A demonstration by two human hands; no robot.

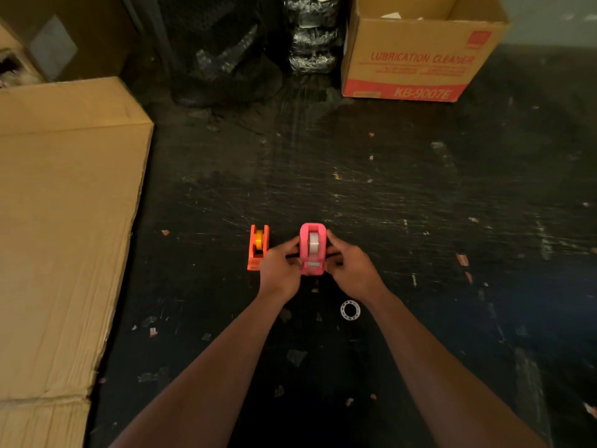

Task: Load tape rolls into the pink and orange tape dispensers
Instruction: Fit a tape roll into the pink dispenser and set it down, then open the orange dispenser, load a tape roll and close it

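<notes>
Pink tape dispenser (312,250) upright on dark scratched table (403,202), whitish tape roll (312,244) seated inside. Gripped on both flanks: left hand (280,270) pinching one side, right hand (350,268) the other, fingers closed against plastic. Just left, orange tape dispenser (257,248) with yellow roll (259,239) already loaded. Nearer, small clear ring (350,309) lying flat. Cardboard boxes (416,56) at edges.

Two tape dispensers stand side by side on the floor (387,221) — one dispenser (257,247) left, the other dispenser (311,250) right, each with a roll in it. A loose ring (350,309) lies nearer the person. A flat carton (64,221) lies far left; an open box (416,59) sits behind, to the right.
</notes>
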